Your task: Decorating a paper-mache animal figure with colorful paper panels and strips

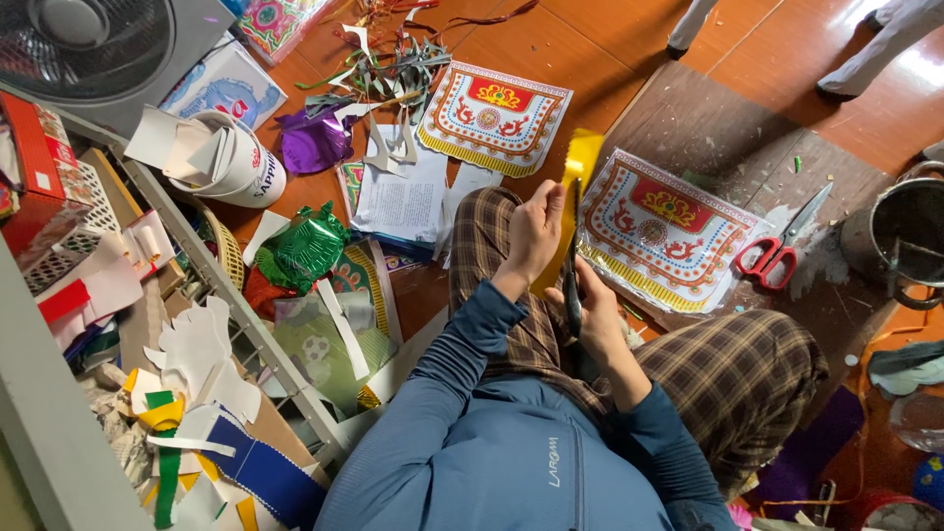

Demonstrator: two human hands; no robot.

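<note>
Two ornate red-and-gold printed sheets lie on the floor: one toward its far edge, the other on a grey board just beside my right knee. Red-handled scissors rest at that sheet's right edge. My left hand curls closed around a yellow paper strip, while my right hand grips dark scissors against it.

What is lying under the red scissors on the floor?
The red scissors lie on a grey mat, their blades touching the patterned sheet's edge. The floor beneath the mat is hidden.
</note>
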